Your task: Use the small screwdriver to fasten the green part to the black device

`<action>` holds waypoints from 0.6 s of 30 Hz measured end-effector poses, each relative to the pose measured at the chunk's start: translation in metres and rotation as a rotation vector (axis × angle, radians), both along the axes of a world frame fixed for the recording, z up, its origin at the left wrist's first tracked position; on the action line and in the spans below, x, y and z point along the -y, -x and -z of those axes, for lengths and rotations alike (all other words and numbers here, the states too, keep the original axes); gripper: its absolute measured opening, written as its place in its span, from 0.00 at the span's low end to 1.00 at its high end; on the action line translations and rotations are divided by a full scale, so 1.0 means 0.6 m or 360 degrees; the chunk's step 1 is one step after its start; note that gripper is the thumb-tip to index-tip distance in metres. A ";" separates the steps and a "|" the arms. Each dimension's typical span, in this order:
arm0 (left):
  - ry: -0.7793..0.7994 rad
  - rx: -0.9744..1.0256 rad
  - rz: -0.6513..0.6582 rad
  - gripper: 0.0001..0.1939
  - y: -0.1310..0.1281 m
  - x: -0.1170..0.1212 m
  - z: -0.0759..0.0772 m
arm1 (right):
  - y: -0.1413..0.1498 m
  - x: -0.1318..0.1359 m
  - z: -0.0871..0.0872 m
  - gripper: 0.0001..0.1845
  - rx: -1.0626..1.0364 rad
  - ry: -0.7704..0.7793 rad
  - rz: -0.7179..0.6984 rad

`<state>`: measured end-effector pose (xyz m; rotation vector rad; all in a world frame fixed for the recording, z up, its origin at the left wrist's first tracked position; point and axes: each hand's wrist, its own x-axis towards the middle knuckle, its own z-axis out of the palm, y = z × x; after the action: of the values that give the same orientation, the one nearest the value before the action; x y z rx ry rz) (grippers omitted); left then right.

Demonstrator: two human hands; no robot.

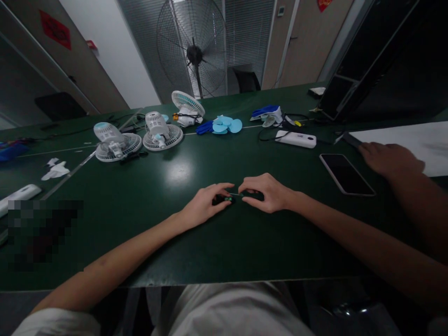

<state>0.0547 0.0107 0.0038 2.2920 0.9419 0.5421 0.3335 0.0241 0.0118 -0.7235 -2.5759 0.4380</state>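
Over the near middle of the green table, my left hand (206,200) is curled with its thumb and fingers round a small dark piece with a green patch (228,199). A thin pale rod (235,194) spans the narrow gap between my hands. My right hand (268,193) faces the left, thumb and forefinger bent round the rod's other end. Whether the rod belongs to the dark piece I cannot tell. Both palms are hidden.
Beyond my hands lie white fan heads (163,135), light-blue fan blades (227,124), blue-and-white gloves (268,113) and a white oblong device (296,139). A phone (346,174) lies to the right, near another person's hand (390,157) on a white sheet (420,140).
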 end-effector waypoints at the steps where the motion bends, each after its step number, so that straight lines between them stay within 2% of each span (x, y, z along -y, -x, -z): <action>1: 0.0009 0.0025 0.0006 0.27 -0.008 0.001 0.003 | 0.000 0.001 -0.001 0.14 0.0013 -0.0030 -0.0011; 7: -0.0029 0.0057 -0.0009 0.29 -0.005 0.000 0.008 | -0.014 -0.013 -0.001 0.14 0.0164 -0.0127 0.0022; 12: -0.0240 0.0025 -0.0063 0.11 0.016 -0.007 0.006 | -0.026 -0.018 -0.003 0.15 0.0217 -0.0220 0.0003; 18: -0.0302 0.0016 -0.0221 0.09 0.022 -0.017 0.011 | -0.017 -0.011 -0.007 0.16 0.0277 -0.0333 -0.0011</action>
<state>0.0416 0.0208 -0.0029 2.3994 1.0922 0.7290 0.3434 0.0310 0.0161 -0.7052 -2.7334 0.1074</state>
